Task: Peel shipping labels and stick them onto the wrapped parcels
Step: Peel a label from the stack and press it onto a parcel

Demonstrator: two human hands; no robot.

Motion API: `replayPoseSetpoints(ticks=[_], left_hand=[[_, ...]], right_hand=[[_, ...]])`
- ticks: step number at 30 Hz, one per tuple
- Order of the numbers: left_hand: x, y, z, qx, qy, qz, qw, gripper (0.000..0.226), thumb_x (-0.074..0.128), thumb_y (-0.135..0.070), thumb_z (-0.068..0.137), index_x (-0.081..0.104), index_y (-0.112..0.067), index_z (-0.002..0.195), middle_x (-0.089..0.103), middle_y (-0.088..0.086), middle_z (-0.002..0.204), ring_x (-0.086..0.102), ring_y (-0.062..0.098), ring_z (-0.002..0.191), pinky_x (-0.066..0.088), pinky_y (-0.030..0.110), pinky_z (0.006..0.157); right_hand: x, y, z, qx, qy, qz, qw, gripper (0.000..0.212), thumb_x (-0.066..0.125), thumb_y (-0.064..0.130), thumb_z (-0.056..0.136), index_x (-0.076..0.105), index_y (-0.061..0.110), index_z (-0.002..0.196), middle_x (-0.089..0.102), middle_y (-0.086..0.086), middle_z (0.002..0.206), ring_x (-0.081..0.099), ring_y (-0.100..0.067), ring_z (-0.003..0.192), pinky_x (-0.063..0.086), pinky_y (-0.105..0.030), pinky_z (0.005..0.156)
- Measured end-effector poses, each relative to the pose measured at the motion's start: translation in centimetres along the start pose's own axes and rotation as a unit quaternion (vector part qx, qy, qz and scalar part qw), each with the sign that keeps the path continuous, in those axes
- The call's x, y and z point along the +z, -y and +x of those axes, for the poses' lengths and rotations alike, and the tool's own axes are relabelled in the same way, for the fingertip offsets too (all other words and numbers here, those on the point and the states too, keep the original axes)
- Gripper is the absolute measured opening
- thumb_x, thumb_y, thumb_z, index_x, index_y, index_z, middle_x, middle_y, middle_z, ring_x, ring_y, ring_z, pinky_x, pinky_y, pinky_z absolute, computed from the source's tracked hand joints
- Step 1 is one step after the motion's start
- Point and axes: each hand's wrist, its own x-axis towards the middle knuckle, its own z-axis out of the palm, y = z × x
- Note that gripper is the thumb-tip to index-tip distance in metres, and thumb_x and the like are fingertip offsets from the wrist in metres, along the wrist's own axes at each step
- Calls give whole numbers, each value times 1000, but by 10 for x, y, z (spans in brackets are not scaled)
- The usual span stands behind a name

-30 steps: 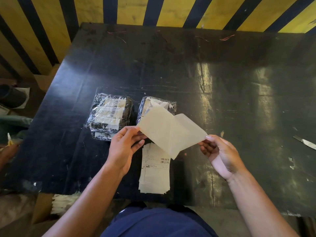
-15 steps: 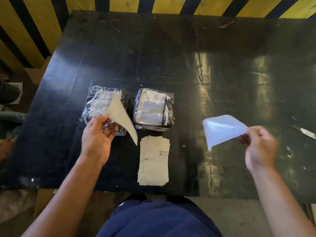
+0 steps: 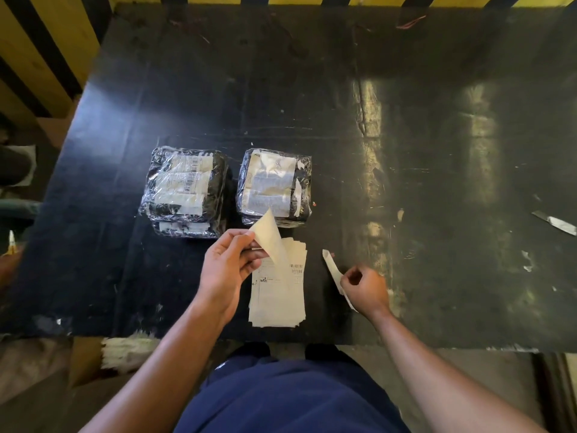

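Nearest you, the label stack (image 3: 278, 295) shows barcodes, print too small to read. Your left hand (image 3: 229, 270) pinches a peeled label (image 3: 269, 237) above it; your right hand (image 3: 363, 289) grips the backing strip (image 3: 332, 268). Beyond lie two wrapped parcels (image 3: 184, 192), (image 3: 274, 185), both barcoded.

Two bare forearms reach forward from the bottom edge. The left hand (image 3: 229, 267) is raised, thumb and fingertips pinching a corner of a paper sheet (image 3: 269, 237). The right hand (image 3: 363, 289) sits lower, fingers curled around a paper strip (image 3: 332, 270).
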Motion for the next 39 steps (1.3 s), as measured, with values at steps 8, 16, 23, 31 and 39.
replayPoseSetpoints(ticks=[8, 16, 23, 31, 39], left_hand=[[13, -2, 0, -7, -14, -4, 1000, 11, 62, -15, 104, 68, -11, 96, 71, 11, 91, 71, 13, 73, 55, 30, 77], [32, -4, -3, -8, -46, -40, 998, 14, 62, -13, 104, 66, -11, 90, 67, 3, 76, 72, 12, 69, 54, 27, 71], [35, -10, -5, -3, 7, -52, 999, 16, 63, -24, 103, 69, -9, 100, 72, 9, 92, 75, 20, 85, 57, 29, 76], [7, -28, 13, 78, -38, 111, 990, 31, 72, -41, 96, 71, -20, 118, 76, -2, 113, 71, 17, 112, 54, 32, 89], [2, -30, 37, 29, 52, 101, 993, 18, 74, -21, 97, 75, -8, 110, 82, 8, 107, 78, 24, 104, 60, 45, 100]], right_hand=[[-20, 31, -33, -128, -120, 39, 984, 12, 67, 32, 93, 73, 21, 96, 72, 3, 89, 66, -7, 75, 51, -25, 65], [-25, 132, -80, -410, -156, -31, 898, 24, 77, 38, 88, 65, 17, 90, 61, 7, 83, 56, -16, 80, 43, -34, 73], [-25, 148, -76, -353, -166, 64, 919, 15, 74, 14, 89, 63, 18, 80, 61, 12, 77, 57, -13, 73, 50, -34, 69], [-63, 152, -41, -12, 40, 487, 872, 9, 79, 4, 88, 75, 9, 82, 73, -9, 79, 54, -16, 64, 46, -27, 62], [-62, 167, -33, 42, 99, 514, 851, 18, 78, 5, 88, 79, 14, 72, 77, -13, 89, 52, -12, 60, 43, -21, 56]])
